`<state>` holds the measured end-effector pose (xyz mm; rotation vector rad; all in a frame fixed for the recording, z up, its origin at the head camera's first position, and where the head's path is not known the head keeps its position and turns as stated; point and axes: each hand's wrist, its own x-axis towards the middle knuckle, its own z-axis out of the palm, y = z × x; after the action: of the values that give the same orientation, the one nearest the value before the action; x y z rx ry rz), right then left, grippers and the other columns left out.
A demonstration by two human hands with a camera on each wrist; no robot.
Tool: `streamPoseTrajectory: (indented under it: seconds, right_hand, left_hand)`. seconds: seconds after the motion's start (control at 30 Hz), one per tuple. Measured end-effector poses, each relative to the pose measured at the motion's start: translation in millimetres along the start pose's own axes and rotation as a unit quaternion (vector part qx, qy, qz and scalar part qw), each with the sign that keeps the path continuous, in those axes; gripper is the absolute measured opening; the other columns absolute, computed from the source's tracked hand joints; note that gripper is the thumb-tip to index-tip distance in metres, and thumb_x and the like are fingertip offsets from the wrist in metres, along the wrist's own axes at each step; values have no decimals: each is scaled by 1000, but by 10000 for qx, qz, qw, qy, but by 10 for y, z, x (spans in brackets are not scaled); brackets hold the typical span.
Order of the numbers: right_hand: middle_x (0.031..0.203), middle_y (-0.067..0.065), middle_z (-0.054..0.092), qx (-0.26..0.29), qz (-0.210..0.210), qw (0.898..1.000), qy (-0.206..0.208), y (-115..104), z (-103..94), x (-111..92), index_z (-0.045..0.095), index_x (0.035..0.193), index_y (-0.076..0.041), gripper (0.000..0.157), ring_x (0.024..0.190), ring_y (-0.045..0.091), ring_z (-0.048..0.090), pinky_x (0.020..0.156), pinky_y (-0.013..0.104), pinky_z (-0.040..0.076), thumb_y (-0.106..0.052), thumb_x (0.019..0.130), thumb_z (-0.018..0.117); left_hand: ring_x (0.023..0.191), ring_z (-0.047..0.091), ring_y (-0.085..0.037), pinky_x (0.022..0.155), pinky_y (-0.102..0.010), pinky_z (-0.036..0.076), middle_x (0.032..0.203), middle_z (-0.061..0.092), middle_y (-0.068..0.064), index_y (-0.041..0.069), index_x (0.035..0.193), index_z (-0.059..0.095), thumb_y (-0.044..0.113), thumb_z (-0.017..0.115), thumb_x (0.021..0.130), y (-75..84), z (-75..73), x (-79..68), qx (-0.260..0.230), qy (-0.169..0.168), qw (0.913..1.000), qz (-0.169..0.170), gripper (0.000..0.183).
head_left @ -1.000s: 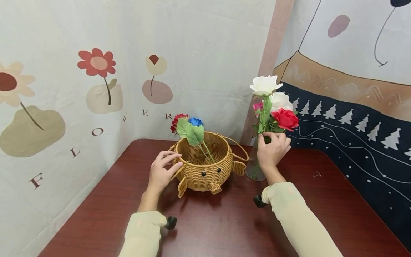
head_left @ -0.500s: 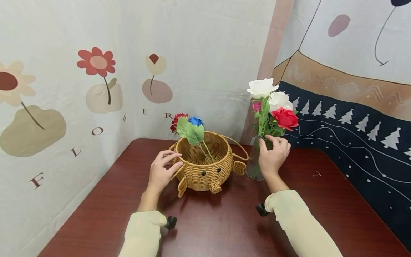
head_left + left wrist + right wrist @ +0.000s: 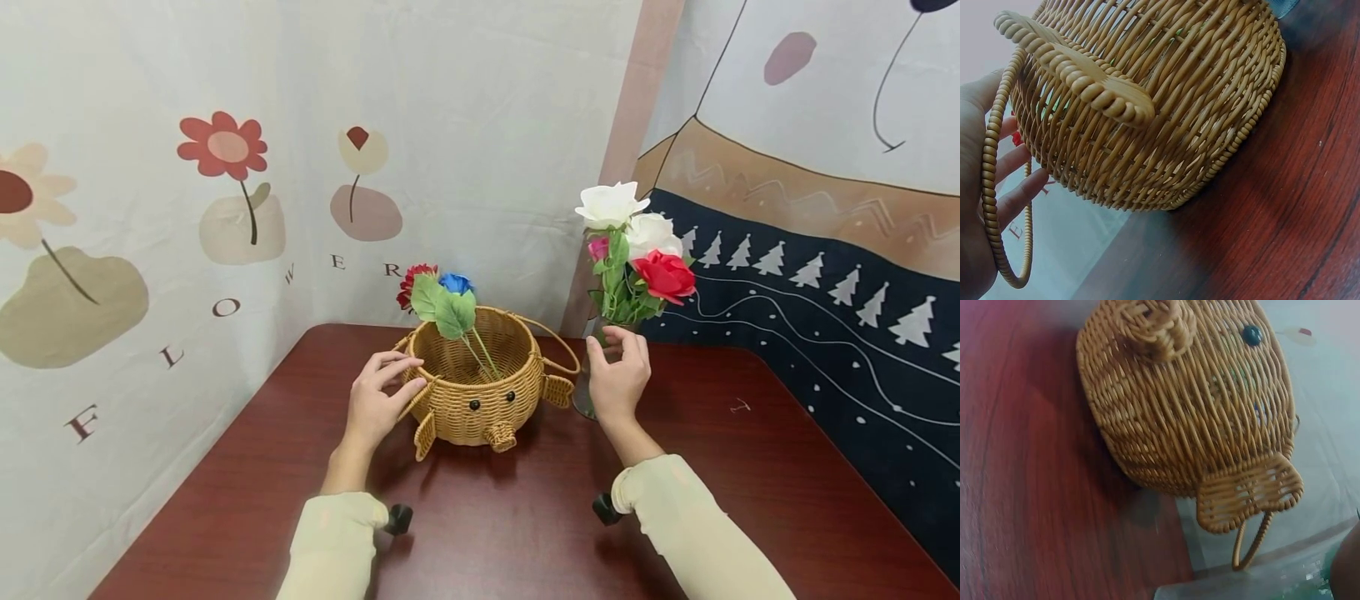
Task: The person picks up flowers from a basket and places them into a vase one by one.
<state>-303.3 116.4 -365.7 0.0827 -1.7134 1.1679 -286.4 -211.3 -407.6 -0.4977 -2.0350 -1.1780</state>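
A wicker basket (image 3: pixel 450 408) with an animal face, side ears and loop handles stands on the table. My left hand (image 3: pixel 375 400) rests its fingertips and thumb at the basket's left rim; in the left wrist view, a loop handle (image 3: pixel 990 169) passes in front of that hand. A blue rose (image 3: pixel 456 283) and a dark red flower (image 3: pixel 415 282) lean inside the basket. To its right is a clear vase (image 3: pixel 585 392) holding white roses (image 3: pixel 611 206), a red rose (image 3: pixel 666 277) and a pink flower (image 3: pixel 598 247). My right hand (image 3: pixel 621 383), fingers relaxed, overlaps the vase and holds nothing.
A dark reddish wooden table (image 3: pixel 487 533) lies beneath everything. Behind it hangs a pale printed cloth (image 3: pixel 480 167), with a darker tree-patterned cloth (image 3: pixel 825 350) at the right. Black wrist pieces show by both sleeves.
My right hand has let go of the flowers in the vase and moved down and left. The upper white rose sank slightly. My left hand stays at the rim.
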Motion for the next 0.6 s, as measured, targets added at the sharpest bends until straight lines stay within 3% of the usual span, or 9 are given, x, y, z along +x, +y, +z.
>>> streamPoseTrajectory:
  seconds: [0.23, 0.47, 0.6]
  right_hand:
    - [85, 6, 53, 183, -27, 9985, -506, -94, 129, -63, 61, 93, -8, 26, 68, 17, 54, 58, 28, 45, -21, 73, 69]
    - [87, 5, 52, 220, 132, 9944, -1030, -196, 280, -80, 58, 98, -13, 29, 69, 14, 55, 60, 27, 48, -20, 72, 70]
    - [91, 7, 52, 244, 153, 9908, -1324, -273, 370, -82, 57, 100, -15, 31, 68, 11, 55, 59, 25, 48, -21, 73, 70]
  left_hand:
    - [86, 54, -15, 68, -34, 49, 102, 53, 2, 17, 95, 68, 25, 71, 70, 8, -2, 6, -3, 3, 10000, 89, 26]
    - [85, 54, -21, 68, -18, 47, 98, 54, -9, 6, 92, 67, 11, 73, 68, 213, -50, 35, -138, 31, 9994, 313, 25]
    - [87, 53, -17, 68, -29, 49, 101, 54, -4, 12, 94, 68, 18, 73, 69, 99, -30, 18, -96, 8, 9998, 155, 26]
